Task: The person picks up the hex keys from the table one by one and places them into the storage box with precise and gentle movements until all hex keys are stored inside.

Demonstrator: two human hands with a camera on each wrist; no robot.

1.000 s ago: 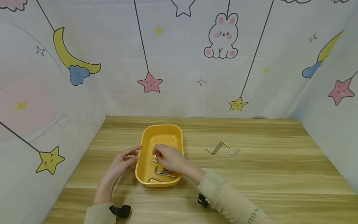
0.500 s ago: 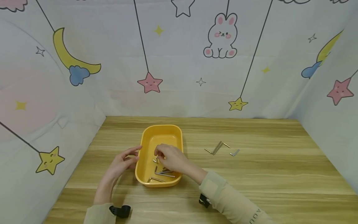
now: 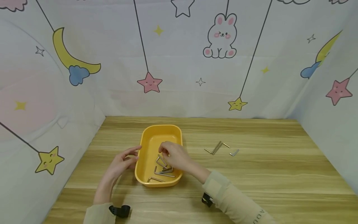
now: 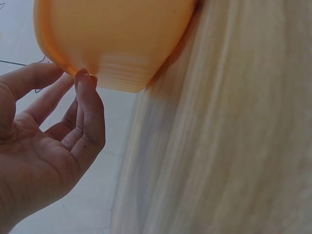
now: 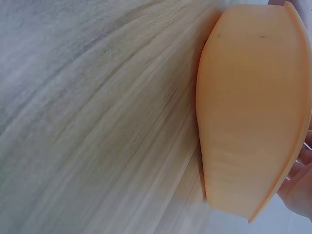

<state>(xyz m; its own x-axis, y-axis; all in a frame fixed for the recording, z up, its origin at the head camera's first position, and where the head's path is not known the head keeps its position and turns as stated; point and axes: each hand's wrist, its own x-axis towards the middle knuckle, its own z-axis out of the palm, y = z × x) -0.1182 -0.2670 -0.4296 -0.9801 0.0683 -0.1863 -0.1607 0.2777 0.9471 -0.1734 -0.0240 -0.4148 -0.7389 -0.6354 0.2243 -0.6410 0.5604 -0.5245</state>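
A yellow plastic tray (image 3: 148, 184) stands on the table with several L-shaped metal hex keys lying in its near half. My right hand (image 3: 175, 157) is inside the tray, fingertips curled down and pinching a hex key (image 3: 161, 158) just above the other hex keys (image 3: 164, 175). Much of what it grips is hidden behind the fingers. In the right wrist view this hand (image 5: 298, 183) shows partly beyond the rim. My left hand (image 3: 123, 161) is at the tray's left side. In the left wrist view its fingertips touch the outside of the tray wall (image 4: 117, 44), fingers loosely bent.
To the right of the tray, two long hex keys (image 3: 217, 148) lie close together on the wooden table (image 3: 265, 174). A short silver hex key (image 3: 234, 153) lies beside them. A white printed cloth (image 3: 179, 102) hangs behind the table and along both sides.
My right hand has shifted a little right inside the tray, and the small hex keys below its fingertips now lie differently. The left hand has stayed at the tray's side.
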